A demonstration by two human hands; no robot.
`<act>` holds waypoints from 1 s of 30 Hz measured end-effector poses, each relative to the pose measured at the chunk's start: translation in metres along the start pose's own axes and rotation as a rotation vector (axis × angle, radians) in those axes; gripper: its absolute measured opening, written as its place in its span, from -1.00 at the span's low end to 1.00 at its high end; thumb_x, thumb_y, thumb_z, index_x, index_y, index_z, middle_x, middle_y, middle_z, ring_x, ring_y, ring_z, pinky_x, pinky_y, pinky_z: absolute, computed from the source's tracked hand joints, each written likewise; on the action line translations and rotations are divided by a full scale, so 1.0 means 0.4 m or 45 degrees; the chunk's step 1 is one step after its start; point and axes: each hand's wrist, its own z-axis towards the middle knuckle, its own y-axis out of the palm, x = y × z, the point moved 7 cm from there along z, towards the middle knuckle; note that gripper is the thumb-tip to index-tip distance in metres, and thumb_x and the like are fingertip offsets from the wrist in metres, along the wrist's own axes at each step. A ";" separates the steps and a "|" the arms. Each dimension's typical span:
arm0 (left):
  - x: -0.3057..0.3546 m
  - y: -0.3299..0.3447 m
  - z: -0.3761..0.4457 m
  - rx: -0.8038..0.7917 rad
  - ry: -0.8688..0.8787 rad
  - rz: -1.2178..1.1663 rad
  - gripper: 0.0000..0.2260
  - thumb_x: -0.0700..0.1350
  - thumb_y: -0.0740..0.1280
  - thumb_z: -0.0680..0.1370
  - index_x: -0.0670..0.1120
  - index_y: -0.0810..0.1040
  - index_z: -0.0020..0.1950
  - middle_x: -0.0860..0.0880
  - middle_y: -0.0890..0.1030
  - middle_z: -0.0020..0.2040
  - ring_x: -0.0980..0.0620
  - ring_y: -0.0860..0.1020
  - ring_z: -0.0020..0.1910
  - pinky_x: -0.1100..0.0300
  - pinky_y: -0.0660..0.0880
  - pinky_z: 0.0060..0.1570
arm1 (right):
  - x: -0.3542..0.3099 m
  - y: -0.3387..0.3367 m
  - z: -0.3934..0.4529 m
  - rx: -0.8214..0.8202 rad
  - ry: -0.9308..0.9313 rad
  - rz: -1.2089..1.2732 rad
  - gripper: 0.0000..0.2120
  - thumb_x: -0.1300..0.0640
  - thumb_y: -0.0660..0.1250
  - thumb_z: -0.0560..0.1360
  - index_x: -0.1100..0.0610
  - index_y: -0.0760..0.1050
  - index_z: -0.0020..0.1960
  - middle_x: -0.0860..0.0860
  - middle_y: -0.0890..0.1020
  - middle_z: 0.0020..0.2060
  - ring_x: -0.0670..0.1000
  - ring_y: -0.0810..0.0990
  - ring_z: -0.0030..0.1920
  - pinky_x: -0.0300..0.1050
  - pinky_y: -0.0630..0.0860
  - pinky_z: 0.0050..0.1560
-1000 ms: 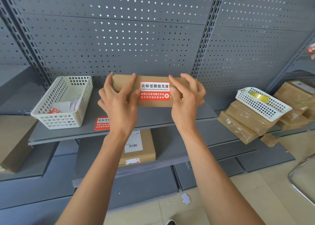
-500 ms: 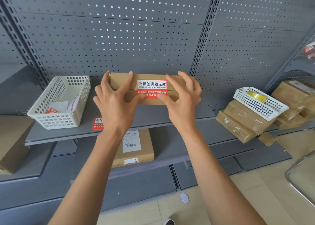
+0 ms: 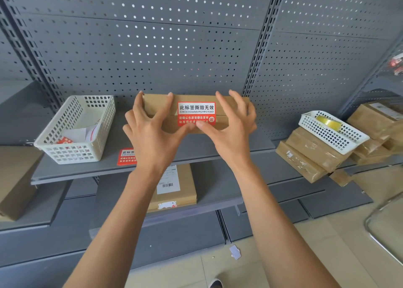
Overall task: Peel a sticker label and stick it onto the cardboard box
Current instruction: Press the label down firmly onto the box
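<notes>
Head view: a white basket [image 3: 74,133] stands at the left of the grey shelf [image 3: 104,167]. The left hand [image 3: 150,130] and right hand [image 3: 231,130], fingers spread open, press thumbs on the red sticker label [image 3: 196,111], already stuck on the cardboard box [image 3: 159,106] at the shelf's middle.
</notes>
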 end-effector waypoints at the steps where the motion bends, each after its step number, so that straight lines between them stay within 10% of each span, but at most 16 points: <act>1: 0.004 0.001 -0.003 0.010 -0.008 0.013 -0.29 0.34 0.52 0.33 0.31 0.43 0.46 -0.14 0.24 0.58 -0.19 0.29 0.43 -0.02 0.23 0.27 | -0.002 0.002 0.002 -0.005 0.005 -0.012 -0.29 -0.27 0.49 0.33 -0.20 0.44 0.45 -0.15 0.32 0.51 0.16 0.15 0.53 0.14 0.15 0.39; 10: -0.034 -0.008 0.002 -0.041 -0.004 -0.126 -0.42 0.12 0.54 0.42 0.30 0.48 0.43 -0.09 0.27 0.55 -0.10 0.28 0.42 0.13 0.14 0.28 | 0.024 -0.003 0.006 -0.130 -0.016 0.054 -0.34 0.14 0.48 0.41 -0.18 0.43 0.46 -0.17 0.32 0.51 0.16 0.13 0.54 0.20 0.09 0.49; 19: -0.028 -0.019 0.008 0.091 -0.186 -0.301 -0.63 0.15 0.47 0.50 0.26 0.60 0.31 -0.03 0.38 0.50 0.01 0.33 0.40 0.20 0.10 0.26 | 0.015 -0.007 0.010 0.159 0.127 0.308 -0.69 0.01 0.44 0.50 -0.16 0.62 0.24 -0.19 0.51 0.30 0.02 0.27 0.43 0.21 0.24 0.46; 30: -0.051 -0.010 0.000 -0.004 -0.069 -0.227 -0.46 0.03 0.56 0.44 0.25 0.53 0.39 -0.06 0.30 0.55 -0.06 0.29 0.41 0.16 0.12 0.31 | 0.031 0.018 -0.010 -0.111 -0.017 0.064 -0.40 0.15 0.50 0.43 -0.20 0.49 0.41 -0.17 0.33 0.49 0.15 0.15 0.52 0.12 0.12 0.46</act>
